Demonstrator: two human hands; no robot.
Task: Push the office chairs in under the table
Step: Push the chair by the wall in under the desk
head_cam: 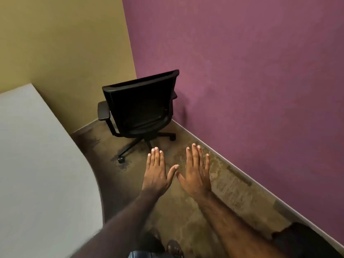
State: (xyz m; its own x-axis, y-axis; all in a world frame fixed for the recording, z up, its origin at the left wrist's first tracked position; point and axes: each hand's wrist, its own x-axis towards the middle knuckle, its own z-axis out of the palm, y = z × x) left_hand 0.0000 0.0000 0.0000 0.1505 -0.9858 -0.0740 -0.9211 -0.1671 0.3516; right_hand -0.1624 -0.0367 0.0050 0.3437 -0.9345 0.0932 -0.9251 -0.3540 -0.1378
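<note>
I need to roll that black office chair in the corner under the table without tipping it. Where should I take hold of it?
Judging from its pose, grip the top rim of the backrest with both hands, coming from behind. The office chair has its back turned to you, so that rim is the nearest part. Both the left hand and right hand are open and apart from it. The table lies left.

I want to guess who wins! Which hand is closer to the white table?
Left. The left hand hovers just beside the white table; the right hand is farther off, toward the purple wall.
</note>
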